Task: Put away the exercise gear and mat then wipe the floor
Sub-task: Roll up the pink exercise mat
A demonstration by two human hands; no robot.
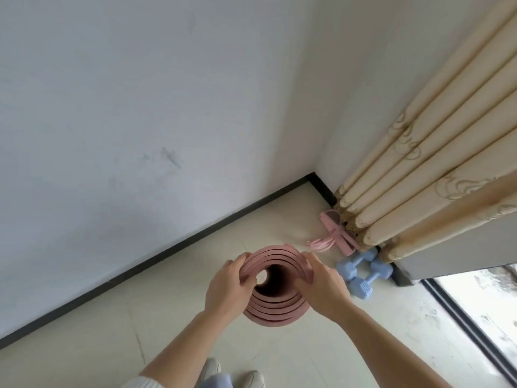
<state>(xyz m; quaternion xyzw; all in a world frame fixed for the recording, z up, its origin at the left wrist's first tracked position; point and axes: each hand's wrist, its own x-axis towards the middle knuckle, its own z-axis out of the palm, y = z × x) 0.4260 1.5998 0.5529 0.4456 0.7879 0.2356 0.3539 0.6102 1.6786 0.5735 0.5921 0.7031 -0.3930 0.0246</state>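
Observation:
A pink exercise mat (275, 306) is rolled up and stands upright on end, seen from above with its hollow core showing. My left hand (226, 287) grips the left side of its top rim, fingers curled over the layers. My right hand (321, 287) grips the right side of the rim the same way. Two light blue dumbbells (361, 271) lie on the floor by the curtain. A pink pedal pull-rope exerciser (334, 233) lies beyond them near the corner.
White walls with a black skirting board (167, 250) meet at a corner ahead. A beige curtain (419, 169) hangs at the right, above a sliding door track (470, 329). The floor (98, 345) is pale tile. My shoes (232, 373) show at the bottom.

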